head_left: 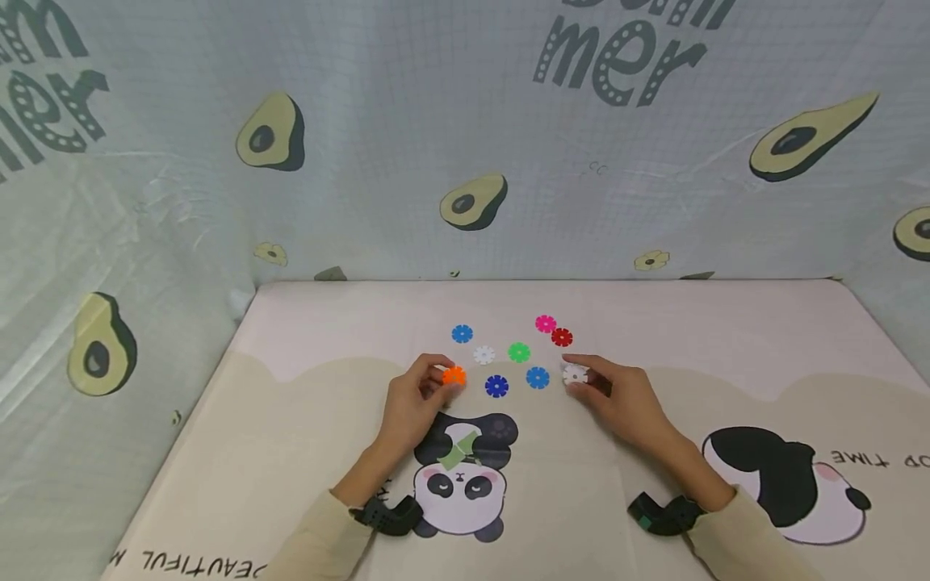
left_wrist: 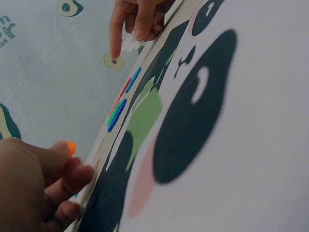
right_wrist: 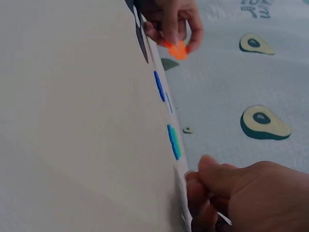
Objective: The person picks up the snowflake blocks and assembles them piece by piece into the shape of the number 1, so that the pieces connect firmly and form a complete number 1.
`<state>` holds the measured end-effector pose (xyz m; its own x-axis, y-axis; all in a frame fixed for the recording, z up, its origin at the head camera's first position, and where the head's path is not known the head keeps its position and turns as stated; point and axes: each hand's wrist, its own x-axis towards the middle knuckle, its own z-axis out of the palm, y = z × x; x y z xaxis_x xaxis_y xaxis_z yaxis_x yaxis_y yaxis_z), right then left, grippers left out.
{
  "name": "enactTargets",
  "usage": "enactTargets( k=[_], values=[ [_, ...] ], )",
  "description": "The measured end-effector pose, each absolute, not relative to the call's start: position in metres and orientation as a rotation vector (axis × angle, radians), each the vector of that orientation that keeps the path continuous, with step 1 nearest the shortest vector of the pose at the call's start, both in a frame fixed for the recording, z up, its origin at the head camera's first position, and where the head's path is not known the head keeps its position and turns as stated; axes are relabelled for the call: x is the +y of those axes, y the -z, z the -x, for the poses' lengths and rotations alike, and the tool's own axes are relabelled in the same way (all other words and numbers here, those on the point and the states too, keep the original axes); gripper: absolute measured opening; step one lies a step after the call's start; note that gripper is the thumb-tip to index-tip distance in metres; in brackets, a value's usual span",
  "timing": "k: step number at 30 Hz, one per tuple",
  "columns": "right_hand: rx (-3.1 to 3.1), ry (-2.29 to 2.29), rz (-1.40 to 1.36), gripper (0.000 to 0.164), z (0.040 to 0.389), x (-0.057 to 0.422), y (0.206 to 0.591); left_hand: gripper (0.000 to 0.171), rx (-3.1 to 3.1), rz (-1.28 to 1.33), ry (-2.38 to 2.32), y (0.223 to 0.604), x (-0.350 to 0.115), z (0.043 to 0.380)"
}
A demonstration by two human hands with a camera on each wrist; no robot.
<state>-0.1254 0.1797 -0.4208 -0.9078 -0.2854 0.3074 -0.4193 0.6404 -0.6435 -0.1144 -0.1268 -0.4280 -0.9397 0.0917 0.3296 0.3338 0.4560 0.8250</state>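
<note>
In the head view my left hand [head_left: 416,405] pinches an orange notched plastic disc [head_left: 454,376] between thumb and fingers. My right hand [head_left: 630,402] pinches a white notched disc [head_left: 576,374] by its right side. Between the hands lie a dark blue disc [head_left: 497,386], a light blue disc [head_left: 538,378], a green disc [head_left: 519,353] and another white disc [head_left: 484,355]. Farther back are a second light blue disc [head_left: 462,334], a pink disc [head_left: 546,323] and a red disc [head_left: 562,337], the last two touching. The left wrist view shows the orange disc [left_wrist: 71,148] at the thumb tip.
A pale cloth with printed pandas [head_left: 460,492] covers the table [head_left: 305,452]. Behind its back edge hangs a curtain [head_left: 363,177] with printed avocados, which also runs along the left side. Each wrist wears a black band [head_left: 392,516].
</note>
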Motion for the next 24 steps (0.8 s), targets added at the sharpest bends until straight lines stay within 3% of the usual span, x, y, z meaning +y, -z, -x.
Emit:
enactTargets(
  k=[9, 24],
  values=[
    [-2.761, -1.662, -0.473, 0.042, 0.118, 0.168, 0.412, 0.027, -2.423, 0.484, 1.825, 0.416, -0.108, 0.103],
    [-2.757, -2.125, -0.455, 0.041, 0.105, 0.147, 0.41, 0.015, -2.327, 0.54, 2.175, 0.393, -0.081, 0.069]
  ],
)
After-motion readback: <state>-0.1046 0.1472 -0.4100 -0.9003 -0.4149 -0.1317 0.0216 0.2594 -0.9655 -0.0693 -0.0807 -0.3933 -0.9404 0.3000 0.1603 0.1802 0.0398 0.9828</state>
